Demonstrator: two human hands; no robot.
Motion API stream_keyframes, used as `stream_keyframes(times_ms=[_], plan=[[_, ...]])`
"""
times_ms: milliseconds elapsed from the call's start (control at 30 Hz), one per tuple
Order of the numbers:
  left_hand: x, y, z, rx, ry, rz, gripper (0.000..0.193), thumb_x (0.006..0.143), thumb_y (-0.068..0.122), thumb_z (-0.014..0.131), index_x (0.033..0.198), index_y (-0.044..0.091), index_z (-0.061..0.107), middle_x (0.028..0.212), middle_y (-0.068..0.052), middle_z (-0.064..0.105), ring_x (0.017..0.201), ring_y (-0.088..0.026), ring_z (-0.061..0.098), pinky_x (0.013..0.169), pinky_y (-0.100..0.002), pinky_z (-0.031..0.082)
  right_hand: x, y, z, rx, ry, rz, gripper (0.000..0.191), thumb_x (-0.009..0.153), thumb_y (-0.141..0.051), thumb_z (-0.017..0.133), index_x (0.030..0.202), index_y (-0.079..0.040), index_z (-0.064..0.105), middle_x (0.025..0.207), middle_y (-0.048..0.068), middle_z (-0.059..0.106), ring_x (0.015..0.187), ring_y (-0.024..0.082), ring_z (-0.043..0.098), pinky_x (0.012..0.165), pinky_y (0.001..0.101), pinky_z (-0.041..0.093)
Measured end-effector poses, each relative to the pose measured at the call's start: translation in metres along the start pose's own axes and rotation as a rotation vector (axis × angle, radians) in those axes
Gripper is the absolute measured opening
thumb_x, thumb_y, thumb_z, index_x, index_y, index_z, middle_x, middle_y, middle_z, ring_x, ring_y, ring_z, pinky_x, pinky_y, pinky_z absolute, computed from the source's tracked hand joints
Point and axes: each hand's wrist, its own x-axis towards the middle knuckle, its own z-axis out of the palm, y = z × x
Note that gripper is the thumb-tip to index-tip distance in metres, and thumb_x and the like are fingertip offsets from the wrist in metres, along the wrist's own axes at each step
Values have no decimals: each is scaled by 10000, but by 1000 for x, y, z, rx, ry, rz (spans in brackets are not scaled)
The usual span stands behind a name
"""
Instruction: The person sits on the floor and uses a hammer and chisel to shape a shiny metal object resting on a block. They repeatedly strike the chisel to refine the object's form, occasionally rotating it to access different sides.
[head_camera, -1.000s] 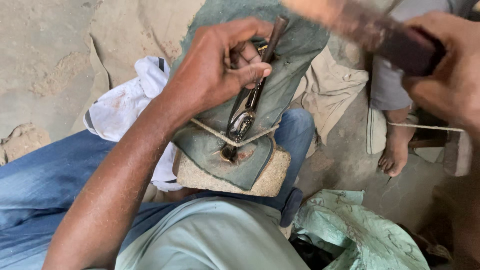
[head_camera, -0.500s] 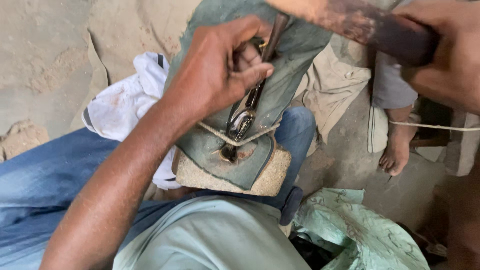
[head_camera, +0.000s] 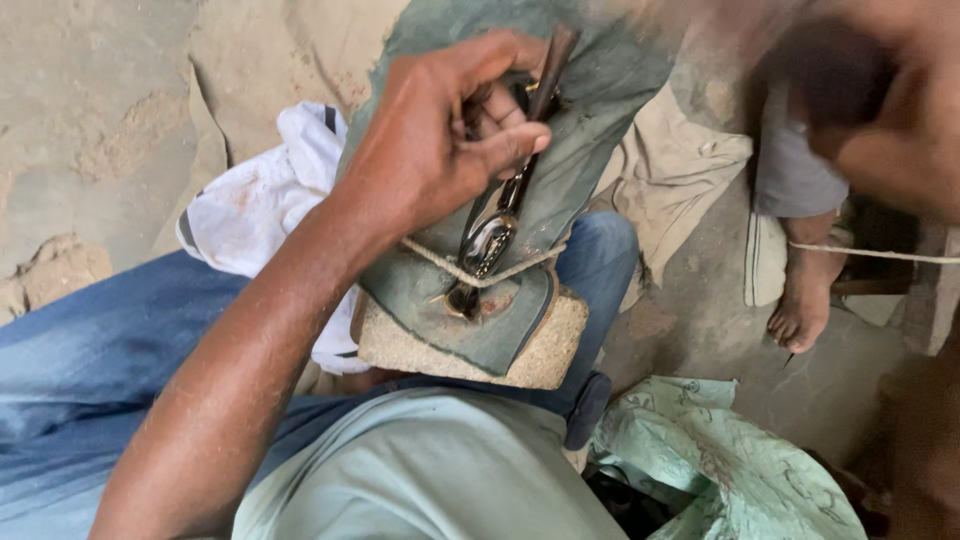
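Gripping a slim dark metal tool between thumb and curled fingers, the left hand holds it slanted down the middle of the scene, its lower tip resting on a shiny metal piece.

- Metal piece: lashed with a cord against a grey-green sheet over a pale rough block on the person's lap.
- Right hand: far right, heavily blurred, closed round a dark object, likely a hammer handle. A second ago that object lay higher, crossing the top edge above the tool; half a second ago it remained high. Now it has dropped toward the right, a judged mid-swing, with the tool set to take a blow. The left hand has kept its place throughout.
- Edges and room: white cloth just left of the block; blue trouser leg near left; a bare foot and strap at right, apart from the block; green patterned cloth near right. Open ground lies far left; the swing path above the tool's upper end looks free.
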Motion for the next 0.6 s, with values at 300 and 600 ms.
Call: stream_keyframes(times_ms=[300,600], plan=[[8,9,-4,130,-53,43,382,944,82,799,1291,30,647,747,-44,700,648,-92,642,605,-288,523,2,-51,-14,-265,-201,241,548,766,135,766,1295,24,674,924,179,713,727,242,704,651,384,579],[-3,9,5,168,67,23,364,918,59,850,1213,53,636,714,-27,663,618,-88,624,563,-280,505,-17,27,10,-96,94,91,341,918,146,771,1217,65,630,1044,206,706,933,240,729,811,346,609]])
